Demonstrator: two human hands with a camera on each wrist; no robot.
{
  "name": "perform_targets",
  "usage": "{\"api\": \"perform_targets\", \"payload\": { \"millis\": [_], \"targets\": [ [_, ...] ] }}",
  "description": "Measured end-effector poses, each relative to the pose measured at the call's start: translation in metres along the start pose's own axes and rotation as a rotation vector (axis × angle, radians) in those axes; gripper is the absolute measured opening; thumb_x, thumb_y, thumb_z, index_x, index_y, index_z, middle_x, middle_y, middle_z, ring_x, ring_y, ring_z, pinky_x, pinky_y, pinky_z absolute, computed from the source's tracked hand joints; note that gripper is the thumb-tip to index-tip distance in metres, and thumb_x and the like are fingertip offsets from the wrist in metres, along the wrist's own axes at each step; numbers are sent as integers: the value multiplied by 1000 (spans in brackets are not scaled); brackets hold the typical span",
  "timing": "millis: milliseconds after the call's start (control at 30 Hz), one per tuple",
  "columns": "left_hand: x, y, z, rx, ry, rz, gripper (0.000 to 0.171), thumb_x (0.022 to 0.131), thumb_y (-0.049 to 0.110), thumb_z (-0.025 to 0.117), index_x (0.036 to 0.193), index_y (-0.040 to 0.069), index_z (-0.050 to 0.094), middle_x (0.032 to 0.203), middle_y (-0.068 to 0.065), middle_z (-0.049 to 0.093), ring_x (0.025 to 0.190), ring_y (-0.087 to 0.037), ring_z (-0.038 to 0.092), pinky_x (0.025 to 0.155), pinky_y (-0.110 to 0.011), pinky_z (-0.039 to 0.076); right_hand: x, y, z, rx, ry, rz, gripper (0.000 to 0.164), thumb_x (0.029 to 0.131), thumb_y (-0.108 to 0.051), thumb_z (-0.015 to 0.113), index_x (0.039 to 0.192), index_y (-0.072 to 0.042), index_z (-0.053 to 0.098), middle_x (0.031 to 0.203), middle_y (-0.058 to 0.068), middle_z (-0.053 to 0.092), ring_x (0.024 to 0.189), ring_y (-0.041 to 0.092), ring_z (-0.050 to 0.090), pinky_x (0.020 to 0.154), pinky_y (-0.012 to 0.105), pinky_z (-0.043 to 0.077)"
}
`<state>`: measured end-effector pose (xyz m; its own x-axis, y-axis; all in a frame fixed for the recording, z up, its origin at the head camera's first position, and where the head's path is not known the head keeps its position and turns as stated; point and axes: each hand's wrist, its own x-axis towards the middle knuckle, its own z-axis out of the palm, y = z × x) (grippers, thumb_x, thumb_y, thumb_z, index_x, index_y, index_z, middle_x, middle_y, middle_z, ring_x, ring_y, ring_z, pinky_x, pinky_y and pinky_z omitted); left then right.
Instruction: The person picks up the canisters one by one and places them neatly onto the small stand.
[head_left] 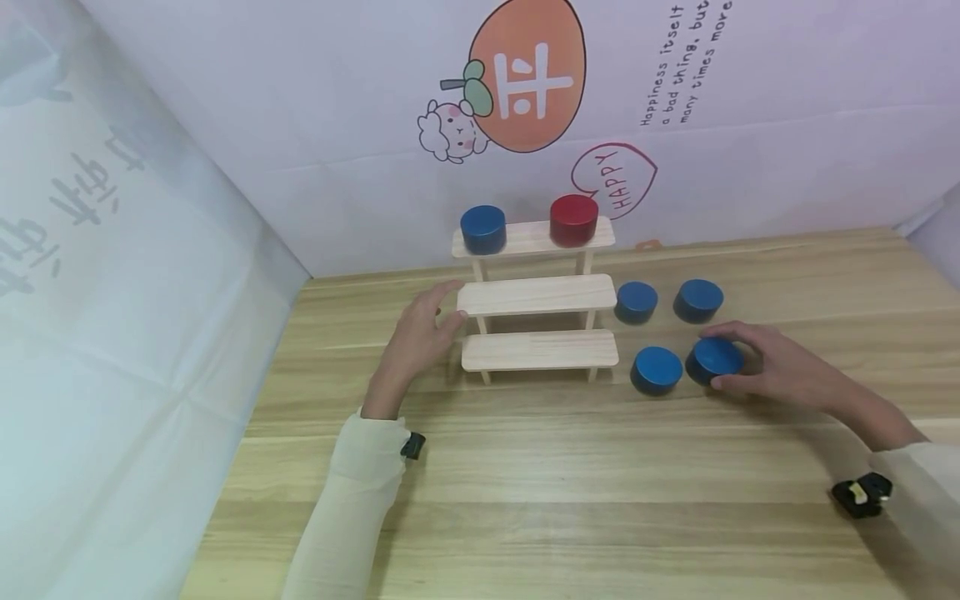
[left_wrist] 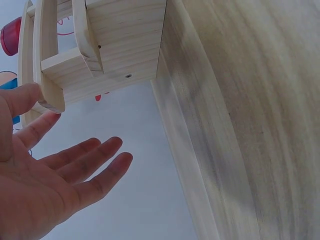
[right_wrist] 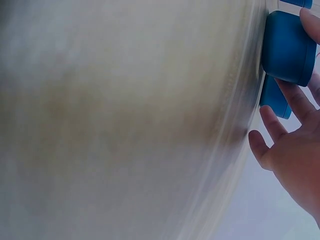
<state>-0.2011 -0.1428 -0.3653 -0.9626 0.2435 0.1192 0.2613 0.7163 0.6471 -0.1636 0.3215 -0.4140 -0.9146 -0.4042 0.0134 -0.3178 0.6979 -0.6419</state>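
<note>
Pinching the blue tin [head_left: 715,358] at four o'clock from the shelf [head_left: 537,295] with my right hand [head_left: 780,367], I expect it light, stiff, slippery, best held by its sides, while my left hand [head_left: 418,332] pinches the shelf's nine-o'clock end.

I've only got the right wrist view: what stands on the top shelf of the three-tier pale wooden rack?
Observer: A blue cylinder on the left and a glossy red cylinder on the right.
Operator: Where is the left hand?
Observer: At the left end of the rack's middle shelf.
Operator: How many blue cylinders are right of the rack?
Observer: Four, counting the one that the right hand grips.
</note>
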Motion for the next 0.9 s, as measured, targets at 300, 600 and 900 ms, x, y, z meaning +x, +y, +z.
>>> {"api": "perform_targets", "payload": {
  "millis": [300, 600, 900],
  "targets": [
    [-2, 0, 2, -3, -1, -28, 45, 91, 36, 49, 134, 33, 36, 136, 6, 37, 111, -23, 44, 86, -39, 39, -5, -2, -2, -34, -8, -10, 63, 71, -25, 76, 124, -7, 48, 119, 15, 50, 112, 34, 41, 83, 55, 33],
    [-2, 3, 0, 7, -6, -81, 45, 90, 39, 47, 133, 41, 33, 138, 9, 34, 120, -22, 37, 91, -43, 35, -6, -8, -12, -42, 37, 32, 61, 72, -30, 74, 124, -9, 48, 124, 14, 46, 116, 39, 34, 84, 60, 28],
    [-3, 7, 0, 34, 9, -102, 46, 90, 39, 48, 133, 39, 34, 138, 8, 35, 125, -18, 31, 95, -44, 30, -6, -23, -20, -7, 49, 57, 58, 75, -29, 72, 125, -14, 47, 129, 14, 41, 119, 41, 30, 85, 62, 24]
  ]
}}
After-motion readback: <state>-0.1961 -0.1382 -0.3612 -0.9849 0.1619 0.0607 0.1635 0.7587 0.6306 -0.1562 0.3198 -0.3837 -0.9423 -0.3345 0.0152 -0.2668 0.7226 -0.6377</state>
